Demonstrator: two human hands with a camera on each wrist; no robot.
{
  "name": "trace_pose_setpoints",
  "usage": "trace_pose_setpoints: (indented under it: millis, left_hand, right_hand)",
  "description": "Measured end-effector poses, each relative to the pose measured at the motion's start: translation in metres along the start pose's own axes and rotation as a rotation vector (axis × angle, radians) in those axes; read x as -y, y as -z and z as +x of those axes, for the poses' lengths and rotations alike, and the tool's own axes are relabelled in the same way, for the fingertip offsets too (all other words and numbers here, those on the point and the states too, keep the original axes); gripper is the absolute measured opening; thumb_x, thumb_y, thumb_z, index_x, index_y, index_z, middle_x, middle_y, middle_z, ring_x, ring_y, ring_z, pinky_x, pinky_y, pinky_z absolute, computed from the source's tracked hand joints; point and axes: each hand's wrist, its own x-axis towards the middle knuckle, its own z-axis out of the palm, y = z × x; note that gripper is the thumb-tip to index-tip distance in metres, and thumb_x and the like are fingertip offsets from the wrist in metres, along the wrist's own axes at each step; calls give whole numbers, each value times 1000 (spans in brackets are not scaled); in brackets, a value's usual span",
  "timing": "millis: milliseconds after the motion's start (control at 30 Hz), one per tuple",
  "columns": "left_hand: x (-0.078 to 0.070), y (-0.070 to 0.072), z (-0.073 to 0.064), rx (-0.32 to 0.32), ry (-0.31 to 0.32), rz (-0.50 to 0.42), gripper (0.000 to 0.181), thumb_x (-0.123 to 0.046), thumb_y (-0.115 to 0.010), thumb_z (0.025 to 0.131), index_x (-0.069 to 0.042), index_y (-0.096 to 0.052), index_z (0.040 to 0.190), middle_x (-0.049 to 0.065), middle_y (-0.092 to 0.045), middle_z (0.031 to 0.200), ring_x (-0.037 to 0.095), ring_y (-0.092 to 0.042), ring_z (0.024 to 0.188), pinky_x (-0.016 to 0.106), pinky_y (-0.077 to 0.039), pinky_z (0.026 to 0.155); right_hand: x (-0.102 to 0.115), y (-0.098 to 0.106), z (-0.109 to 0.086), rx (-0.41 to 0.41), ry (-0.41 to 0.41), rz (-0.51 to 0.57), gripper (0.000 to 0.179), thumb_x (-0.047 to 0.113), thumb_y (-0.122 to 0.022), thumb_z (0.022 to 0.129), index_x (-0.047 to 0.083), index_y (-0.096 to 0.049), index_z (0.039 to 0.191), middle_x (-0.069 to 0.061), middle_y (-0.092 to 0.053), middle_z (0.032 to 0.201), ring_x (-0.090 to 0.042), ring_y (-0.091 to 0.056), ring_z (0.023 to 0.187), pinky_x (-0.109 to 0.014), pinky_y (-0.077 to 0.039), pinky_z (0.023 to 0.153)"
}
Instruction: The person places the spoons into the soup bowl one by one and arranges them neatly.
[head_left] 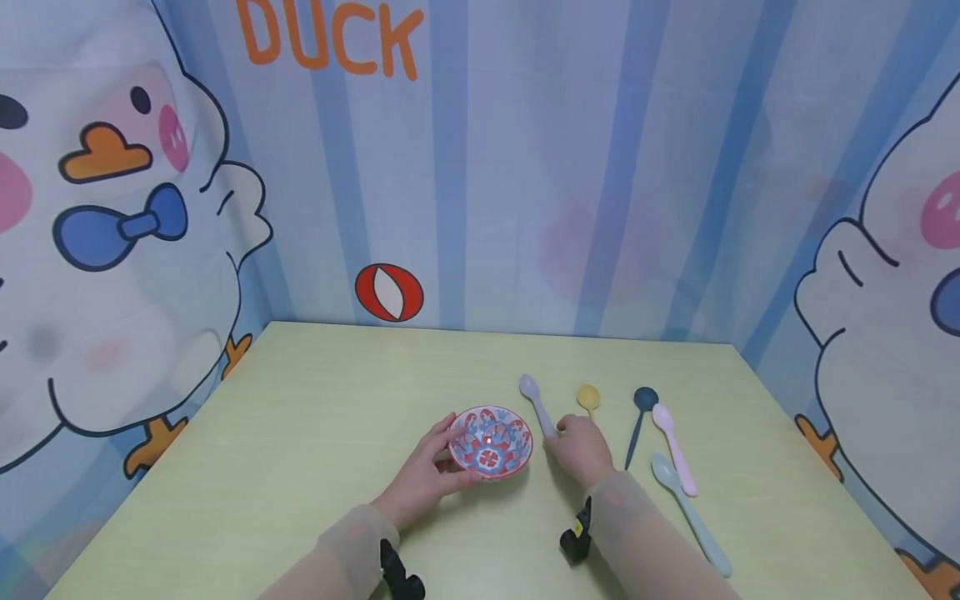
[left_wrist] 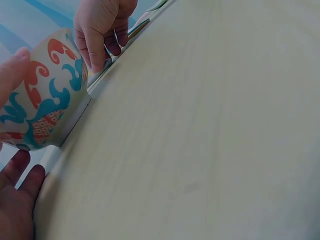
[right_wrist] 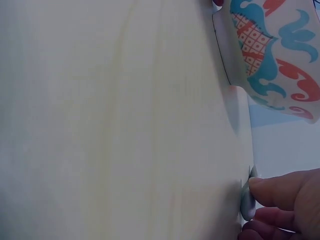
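Observation:
A small bowl (head_left: 491,442) with a red, blue and white pattern stands upright near the middle of the table. My left hand (head_left: 423,477) grips it from the left, thumb at the near side and fingers at the far side of the rim. Right of the bowl, my right hand (head_left: 581,450) pinches the handle end of a lavender spoon (head_left: 531,390), whose head points away from me. In the right wrist view, thumb and fingertips close on the spoon (right_wrist: 247,201) low over the tabletop. A yellow spoon (head_left: 588,396) lies just beyond the right hand, its handle partly hidden.
Right of my right hand lie a dark blue spoon (head_left: 644,400), a pink spoon (head_left: 664,418) and a pale blue-green spoon (head_left: 693,518), close together. The light wood table (head_left: 300,433) meets a duck-printed curtain (head_left: 510,167) at the back and sides.

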Motion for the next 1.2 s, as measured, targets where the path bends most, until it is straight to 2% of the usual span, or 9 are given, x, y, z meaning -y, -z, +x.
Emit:
trace_pose_setpoints:
  millis: [200,367,600,900,1067,1200]
  left_hand:
    - [2,1,0,-18,-15,-1,76,-36,-82,76,-8,-50,139,-1,-17,159,30,-46,128,34,-43,102]
    - [5,0,-1,-28,-17,-19,73,-33,-82,76,-8,-51,138,1,-19,159,30,-41,132,36,-42,104]
    - [0,0,-4,-17,-20,-60,73,-29,-81,78,-5,-49,139,3,-18,159,31,-47,127,37,-41,104]
    - [3,1,-1,-6,-6,-77,75,-30,-81,78,-13,-47,143,-2,-16,160,28,-49,125,35,-42,104]
    - [4,0,-1,3,5,-99,74,-26,-79,80,-13,-45,144,-2,-15,160,28,-48,127,36,-40,105]
    - [6,0,-1,7,-1,-118,75,-25,-79,81,-12,-43,145,1,-13,161,30,-49,125,36,-43,103]
  right_hand:
    - [1,0,2,0,12,-16,26,13,-66,83,-4,-67,103,-11,-66,89,-21,-56,73,-38,-50,69]
    - [2,0,5,22,-29,-13,22,13,-67,82,-2,-65,97,-8,-63,83,-22,-55,71,-37,-49,67]
    - [0,1,11,56,-79,12,21,12,-68,79,-2,-61,94,-8,-60,81,-23,-55,73,-37,-48,67]
    - [0,6,11,92,-80,34,20,13,-69,78,-2,-63,90,-7,-60,77,-22,-54,70,-34,-46,62]
    - [-5,7,9,106,-107,100,22,14,-68,79,-2,-63,93,-8,-60,78,-22,-54,71,-31,-45,61]
    - [-6,9,6,116,-138,194,22,14,-65,80,-2,-63,95,-8,-59,77,-21,-53,68,-29,-43,57]
